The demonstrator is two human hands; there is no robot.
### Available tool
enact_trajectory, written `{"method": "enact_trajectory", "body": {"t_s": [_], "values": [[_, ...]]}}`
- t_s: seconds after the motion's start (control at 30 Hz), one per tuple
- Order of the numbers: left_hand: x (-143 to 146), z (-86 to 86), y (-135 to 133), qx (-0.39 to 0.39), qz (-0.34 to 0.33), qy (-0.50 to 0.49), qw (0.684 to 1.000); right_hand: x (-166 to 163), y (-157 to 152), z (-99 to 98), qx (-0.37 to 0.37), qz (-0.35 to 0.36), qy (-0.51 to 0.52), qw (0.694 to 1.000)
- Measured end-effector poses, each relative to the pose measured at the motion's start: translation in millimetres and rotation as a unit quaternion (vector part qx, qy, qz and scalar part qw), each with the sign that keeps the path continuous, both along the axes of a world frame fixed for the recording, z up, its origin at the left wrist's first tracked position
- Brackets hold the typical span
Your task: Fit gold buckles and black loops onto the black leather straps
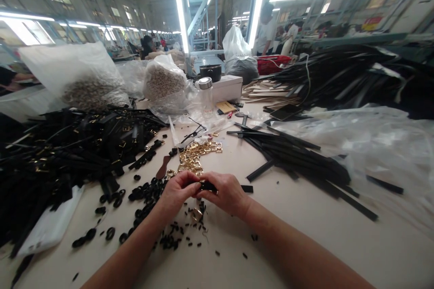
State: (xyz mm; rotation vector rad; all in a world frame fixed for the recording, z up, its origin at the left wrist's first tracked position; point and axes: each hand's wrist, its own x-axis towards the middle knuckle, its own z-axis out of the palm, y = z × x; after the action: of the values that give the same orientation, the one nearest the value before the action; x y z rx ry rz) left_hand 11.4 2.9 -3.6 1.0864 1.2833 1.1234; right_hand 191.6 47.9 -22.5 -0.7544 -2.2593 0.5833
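Observation:
Both hands meet over the middle of the table, closed on one black strap (247,188). My left hand (181,188) pinches its left end between thumb and fingers. My right hand (222,191) wraps round it further along, and the strap's free end sticks out to the right beyond the wrist. What lies between the fingertips is mostly hidden. Just beyond the hands is a heap of gold buckles (191,157). Below them, one loose gold buckle (196,215) lies among small black pieces (171,240). Black rolled loops (148,192) are spread by my left forearm.
A big pile of black straps with gold buckles (74,140) fills the left side. Flat black strips (294,158) lie on the right beside clear plastic sheeting (376,140). Further back stand a glass bottle (206,95), a white box (228,88) and filled plastic bags (164,79).

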Motion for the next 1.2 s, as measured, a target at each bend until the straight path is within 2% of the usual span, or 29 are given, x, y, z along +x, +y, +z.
{"method": "enact_trajectory", "body": {"t_s": [0.2,0.43,0.83,1.0,1.13,1.2], "values": [[1.2,-4.0,-0.8,-0.023,0.013,-0.014,1.0,-0.9,1.2,-3.8,0.048,-0.01,-0.002,0.999],[-1.8,-8.1,1.0,0.003,0.015,-0.011,1.0,-1.2,-0.6,-0.3,0.054,-0.006,0.009,0.998],[1.4,-10.6,3.4,-0.01,-0.011,-0.013,1.0,-1.3,-0.5,-0.7,0.072,-0.009,0.008,0.997],[-10.3,-2.4,3.8,-0.032,0.015,0.02,0.999,10.8,14.0,-3.6,0.056,-0.078,-0.017,0.995],[-26.9,12.0,4.1,-0.028,0.078,0.034,0.996,26.9,32.8,-4.7,0.019,-0.164,-0.045,0.985],[-35.1,21.5,6.8,-0.025,0.07,0.058,0.995,33.0,40.0,-5.0,-0.013,-0.203,-0.056,0.977]]}}
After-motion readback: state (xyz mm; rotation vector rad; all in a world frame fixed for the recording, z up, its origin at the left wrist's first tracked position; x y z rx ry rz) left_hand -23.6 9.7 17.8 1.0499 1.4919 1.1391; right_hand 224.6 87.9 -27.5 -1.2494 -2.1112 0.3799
